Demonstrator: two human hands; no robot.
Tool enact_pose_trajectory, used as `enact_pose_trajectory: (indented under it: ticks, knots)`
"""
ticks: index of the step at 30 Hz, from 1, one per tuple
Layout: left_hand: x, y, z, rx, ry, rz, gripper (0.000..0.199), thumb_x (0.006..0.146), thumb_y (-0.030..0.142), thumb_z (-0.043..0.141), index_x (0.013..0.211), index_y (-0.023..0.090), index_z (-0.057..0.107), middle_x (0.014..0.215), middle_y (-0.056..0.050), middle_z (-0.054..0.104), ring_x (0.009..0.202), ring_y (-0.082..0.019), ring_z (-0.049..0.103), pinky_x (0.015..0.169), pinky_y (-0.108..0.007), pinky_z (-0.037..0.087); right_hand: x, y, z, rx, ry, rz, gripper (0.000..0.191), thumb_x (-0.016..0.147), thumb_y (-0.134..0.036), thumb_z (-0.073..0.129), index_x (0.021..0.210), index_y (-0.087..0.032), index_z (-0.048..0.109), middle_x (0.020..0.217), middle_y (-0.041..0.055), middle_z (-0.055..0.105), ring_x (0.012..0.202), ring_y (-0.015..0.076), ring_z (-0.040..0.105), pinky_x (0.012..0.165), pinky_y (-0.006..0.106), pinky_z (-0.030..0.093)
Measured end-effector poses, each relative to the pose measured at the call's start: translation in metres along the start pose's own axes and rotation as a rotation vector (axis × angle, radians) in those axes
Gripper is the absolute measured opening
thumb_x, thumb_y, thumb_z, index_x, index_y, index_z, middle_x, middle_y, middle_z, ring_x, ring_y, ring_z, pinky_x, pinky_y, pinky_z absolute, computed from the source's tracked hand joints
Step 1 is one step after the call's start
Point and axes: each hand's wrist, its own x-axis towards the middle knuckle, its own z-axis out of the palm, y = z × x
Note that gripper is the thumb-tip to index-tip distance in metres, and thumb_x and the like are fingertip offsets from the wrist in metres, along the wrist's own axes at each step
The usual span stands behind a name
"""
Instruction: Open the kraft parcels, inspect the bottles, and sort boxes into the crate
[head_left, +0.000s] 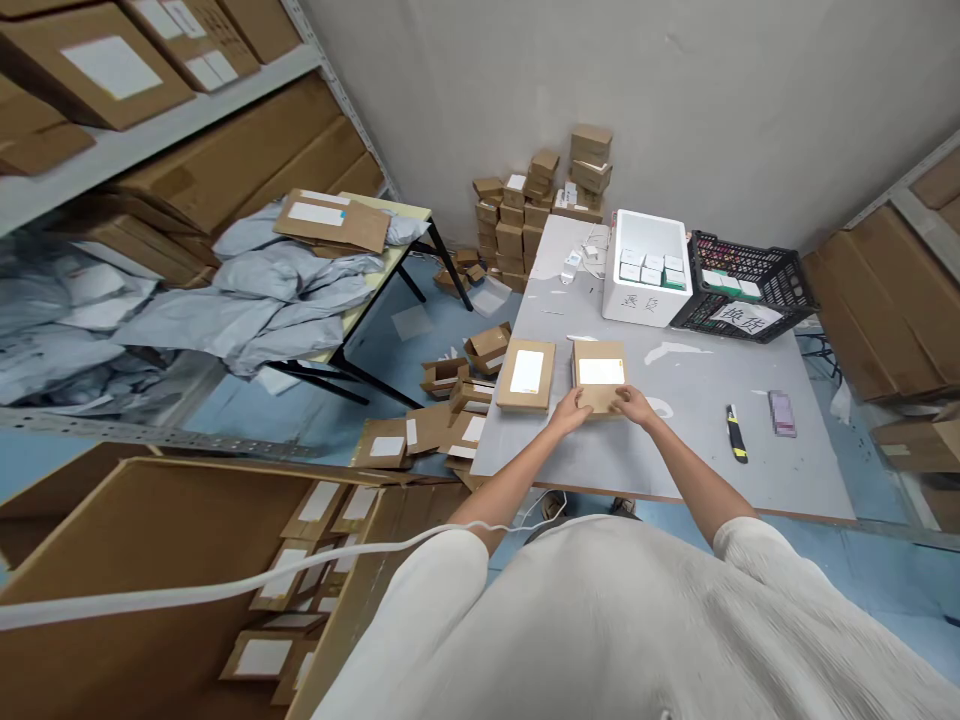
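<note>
A small cardboard box (598, 358) with a white label lies on the grey table, its near edge between my two hands. My left hand (570, 412) grips its near left corner, and my right hand (634, 406) grips the near right corner. Just to the left rests a second labelled cardboard box (526, 376), apart from both hands. A black and yellow utility knife (736, 434) lies to the right of my right hand. Beyond it is a small stack of purplish cards (781, 414).
On the table's far side stand a white foam box (646, 306) and a black plastic crate (796, 290), both holding small white boxes. A large open carton (180, 480) with labelled boxes is at my left. A white cable (300, 572) crosses in front of it. Boxes litter the floor.
</note>
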Motion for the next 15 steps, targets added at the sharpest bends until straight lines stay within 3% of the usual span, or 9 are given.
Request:
enact_pose_trajectory:
  ticks: [7, 15]
  knots:
    - [0.001, 0.015, 0.051, 0.012, -0.148, -0.013, 0.075, 0.073, 0.016, 0.085, 0.145, 0.018, 0.065, 0.152, -0.018, 0.067, 0.148, -0.034, 0.059, 0.125, -0.044, 0.044, -0.013, 0.038, -0.048, -0.05, 0.081, 0.073, 0.042, 0.078, -0.033, 0.068, 0.119, -0.021, 0.068, 0.14, 0.0138, 0.072, 0.125, 0.0284, 0.072, 0.108, 0.043, 0.057]
    - [0.004, 0.036, 0.135, 0.079, -0.219, -0.058, 0.069, 0.069, 0.022, 0.088, 0.135, 0.018, 0.07, 0.149, -0.019, 0.068, 0.142, -0.037, 0.063, 0.12, -0.047, 0.047, -0.02, 0.087, -0.123, -0.059, 0.137, 0.111, 0.041, 0.078, -0.031, 0.066, 0.117, -0.019, 0.07, 0.136, 0.0145, 0.075, 0.122, 0.028, 0.073, 0.106, 0.04, 0.056]
